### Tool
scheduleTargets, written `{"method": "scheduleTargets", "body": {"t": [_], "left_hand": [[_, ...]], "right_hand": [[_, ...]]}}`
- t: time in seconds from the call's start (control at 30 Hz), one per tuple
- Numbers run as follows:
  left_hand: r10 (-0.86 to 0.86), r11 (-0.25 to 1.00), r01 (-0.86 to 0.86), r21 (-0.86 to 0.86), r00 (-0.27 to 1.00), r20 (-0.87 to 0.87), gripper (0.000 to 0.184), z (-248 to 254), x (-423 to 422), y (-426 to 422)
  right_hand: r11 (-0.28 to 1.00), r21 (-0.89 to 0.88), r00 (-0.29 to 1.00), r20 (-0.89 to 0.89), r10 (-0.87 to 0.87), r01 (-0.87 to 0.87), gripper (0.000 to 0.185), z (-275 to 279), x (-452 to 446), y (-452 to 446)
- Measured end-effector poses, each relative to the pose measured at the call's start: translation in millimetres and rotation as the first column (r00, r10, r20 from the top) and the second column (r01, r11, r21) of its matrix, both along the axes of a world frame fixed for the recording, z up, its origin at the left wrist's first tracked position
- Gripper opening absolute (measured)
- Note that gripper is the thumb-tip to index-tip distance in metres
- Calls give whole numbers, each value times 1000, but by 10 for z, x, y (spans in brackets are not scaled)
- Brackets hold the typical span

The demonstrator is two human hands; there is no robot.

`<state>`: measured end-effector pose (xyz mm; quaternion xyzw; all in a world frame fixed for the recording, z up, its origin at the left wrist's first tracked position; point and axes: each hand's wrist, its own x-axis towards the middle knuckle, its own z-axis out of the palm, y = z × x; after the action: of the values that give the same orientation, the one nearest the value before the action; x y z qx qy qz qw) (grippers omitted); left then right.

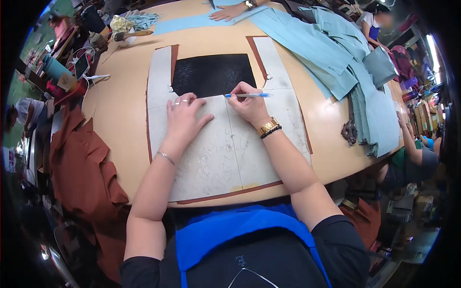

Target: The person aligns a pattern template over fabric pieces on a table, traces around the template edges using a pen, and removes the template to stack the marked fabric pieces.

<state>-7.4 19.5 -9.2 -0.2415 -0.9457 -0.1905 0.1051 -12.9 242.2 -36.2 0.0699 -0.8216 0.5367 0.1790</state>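
Head view: cluttered room (31, 49) surrounds table (126, 96), left hand (185, 116) spread, right hand (250, 106) pinching pen (259, 95).

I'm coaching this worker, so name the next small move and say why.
Probably draw the pen along the edge of the pale template beside the black sheet: the right hand holds the pen with its tip near that edge, and the left hand lies on the template, seemingly steadying it.

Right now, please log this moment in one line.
left hand: on white pattern | right hand: holds clear-blue pen at notch edge | brown material: under pattern | black sheet: in notch
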Motion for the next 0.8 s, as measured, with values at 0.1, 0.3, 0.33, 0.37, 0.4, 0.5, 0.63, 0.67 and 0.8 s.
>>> {"method": "scheduleTargets", "body": {"t": [0.1,0.3,0.33,0.37,0.4,0.5,0.63,0.67,0.8], "left_hand": [[32,997,-35,65,998,55,41,-53,57,-117],[13,993,-23,113,996,91,42,-38,55,-155],[11,995,-23,102,994,111,44,-40,53,-165],[9,996,-21,90,992,129,45,-43,46,-178],[7,997,-19,78,989,148,47,-43,39,-194],[78,997,-78,-3,993,93,56,-14,76,-218],[202,974,-182,-138,967,153,72,68,122,-240],[202,974,-180,-136,963,176,75,46,107,-248],[193,975,-163,-153,960,205,79,61,84,-252]], "right_hand": [[1000,10,1000,-20,-5,5,10,37,9,-14],[1000,11,1000,-2,1,-1,9,52,17,-14],[1000,2,1000,11,-7,7,8,57,14,-24],[1000,-7,1000,24,-16,16,8,59,7,-32],[998,-62,998,65,-24,28,9,63,1,-27],[973,-224,983,183,-13,55,14,84,-70,-3],[923,-383,981,187,49,27,14,142,-216,-267],[941,-336,983,163,81,-22,13,175,-258,-387],[948,-257,979,33,202,-187,10,218,-484,-864]]}}
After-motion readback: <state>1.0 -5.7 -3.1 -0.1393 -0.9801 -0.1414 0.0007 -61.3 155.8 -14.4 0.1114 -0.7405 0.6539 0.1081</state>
